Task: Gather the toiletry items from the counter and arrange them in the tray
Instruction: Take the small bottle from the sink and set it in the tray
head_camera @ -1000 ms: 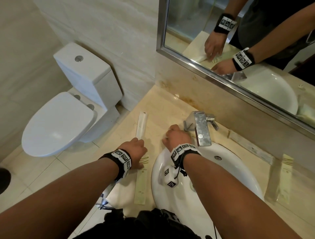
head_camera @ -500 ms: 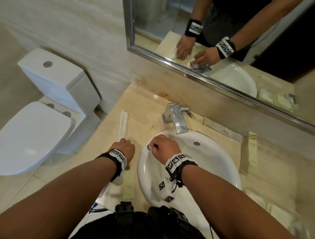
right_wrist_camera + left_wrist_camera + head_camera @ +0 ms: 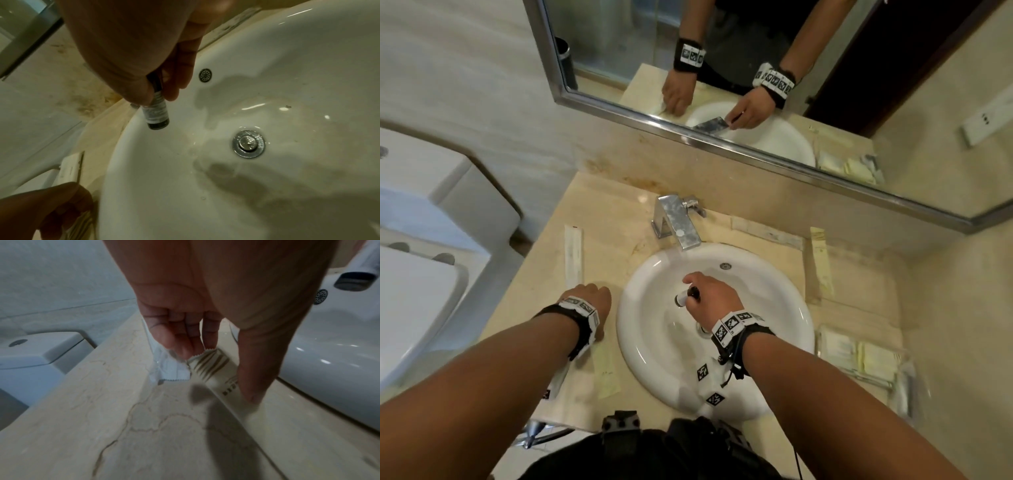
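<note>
Right fingers (image 3: 180,68) around bottle (image 3: 157,115), now over basin (image 3: 287,81) middle; left fingers (image 3: 183,337) loose on sachets (image 3: 174,369).

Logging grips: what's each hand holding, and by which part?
Right hand pinches the small dark bottle by its upper end. Left hand only touches the white sachet and beige sachet.

I can't read a single word from here. The small bottle (image 3: 157,113) has a pale label with blurred print. The cream sachet (image 3: 213,365) shows smeared dark characters. The wristbands (image 3: 732,325) carry square black-and-white code markers.
</note>
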`<state>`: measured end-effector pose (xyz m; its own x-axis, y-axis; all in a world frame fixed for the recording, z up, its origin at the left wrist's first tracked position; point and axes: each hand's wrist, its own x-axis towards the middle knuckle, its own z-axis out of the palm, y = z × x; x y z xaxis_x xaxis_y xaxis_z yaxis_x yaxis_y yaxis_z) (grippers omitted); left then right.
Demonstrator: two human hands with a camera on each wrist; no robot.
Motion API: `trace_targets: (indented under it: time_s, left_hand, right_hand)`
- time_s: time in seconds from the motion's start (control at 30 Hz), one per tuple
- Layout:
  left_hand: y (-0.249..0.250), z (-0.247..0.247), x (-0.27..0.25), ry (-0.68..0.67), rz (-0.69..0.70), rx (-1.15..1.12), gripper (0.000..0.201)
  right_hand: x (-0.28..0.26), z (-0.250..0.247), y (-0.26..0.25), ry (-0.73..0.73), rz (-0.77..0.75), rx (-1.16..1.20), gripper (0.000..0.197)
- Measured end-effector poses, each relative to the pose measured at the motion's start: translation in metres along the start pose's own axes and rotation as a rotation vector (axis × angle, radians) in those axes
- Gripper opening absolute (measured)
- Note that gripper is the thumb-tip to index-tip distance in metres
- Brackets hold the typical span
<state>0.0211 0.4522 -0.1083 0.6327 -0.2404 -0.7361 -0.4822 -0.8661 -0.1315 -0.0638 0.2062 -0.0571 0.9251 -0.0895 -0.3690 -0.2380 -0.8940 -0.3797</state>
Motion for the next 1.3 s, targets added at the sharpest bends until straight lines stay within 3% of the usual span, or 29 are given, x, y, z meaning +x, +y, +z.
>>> trace_targets:
  time_s: [0.4,0.53,0.67,1.03,1.3]
  left_hand:
    - [0.018,-0.010,-0.014,-0.056,-0.019,0.047,0.080]
    - [0.015,-0.008,-0.011,-0.058,-0.039,-0.050,0.090]
    - [0.019,0.003,-0.006,-0.043,-0.004,-0.110,0.098]
    - [0.023,0.003,-0.017,0.035,-0.002,-0.031,0.069]
    - [0.020,0.002,-0.019,0.004,-0.026,-0.154,0.078]
  right_hand:
    - [-0.060,0.001,0.068,0.087,0.251,0.085,0.039]
    - [-0.071,0.002,0.078,0.087,0.280,0.113,0.035]
    - [-0.076,0.008,0.074,0.065,0.274,0.100,0.033]
    - [-0.060,0.008,0.043,0.047,0.196,0.050,0.034]
    - [-0.051,0.015,0.016,-0.010,0.160,0.054,0.037]
